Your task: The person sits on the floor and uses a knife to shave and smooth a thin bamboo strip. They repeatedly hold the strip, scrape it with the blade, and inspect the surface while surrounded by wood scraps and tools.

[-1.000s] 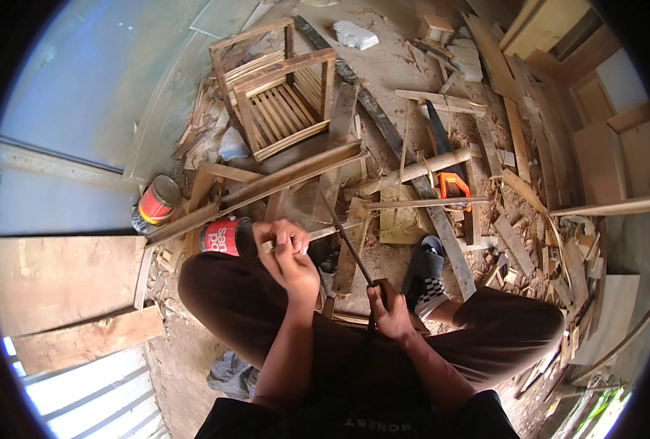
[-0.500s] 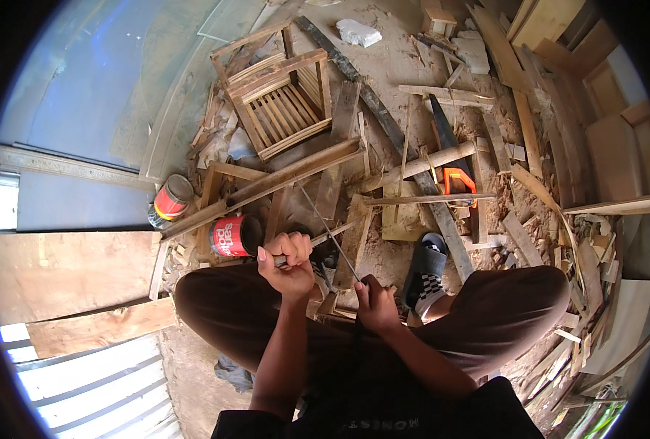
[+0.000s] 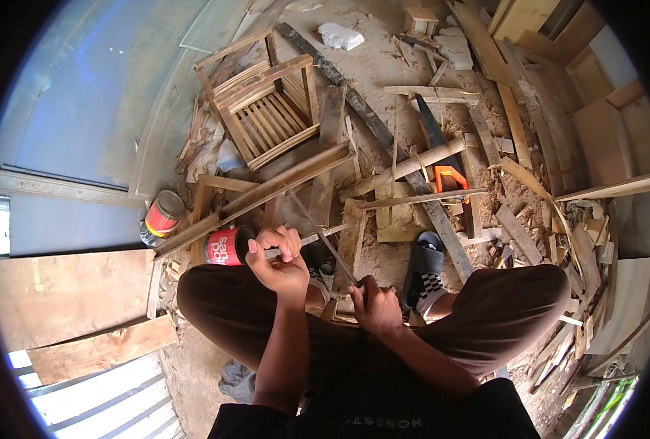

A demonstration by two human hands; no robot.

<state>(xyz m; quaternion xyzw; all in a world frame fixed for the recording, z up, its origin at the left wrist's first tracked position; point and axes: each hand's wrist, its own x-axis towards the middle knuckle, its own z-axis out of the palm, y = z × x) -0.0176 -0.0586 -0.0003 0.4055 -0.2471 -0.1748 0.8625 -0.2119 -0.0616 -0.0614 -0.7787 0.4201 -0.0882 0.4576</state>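
My left hand (image 3: pixel 276 265) is closed in a fist around a pale, narrow stick (image 3: pixel 326 234), which points out to the right. A long, thin, dark metal rod (image 3: pixel 318 231) slants up and left from my right hand (image 3: pixel 378 307), whose fingers are wrapped round its lower end. The rod crosses the stick between both hands; whether they touch, I cannot tell. Just left of my left fist lies a red tin can (image 3: pixel 223 247), its dark opening turned toward the hand.
A slatted wooden frame (image 3: pixel 266 110) lies ahead, behind a long wooden beam (image 3: pixel 285 186). A handsaw with an orange handle (image 3: pixel 451 179) rests among boards and shavings at right. Another tin (image 3: pixel 165 212) stands at left. My sandalled foot (image 3: pixel 425 267) is beside a dark plank (image 3: pixel 453 249).
The view has shifted slightly, so the floor things sit a little farther left. My hands keep their grips; the rod's far end sits slightly lower and left against the beam.
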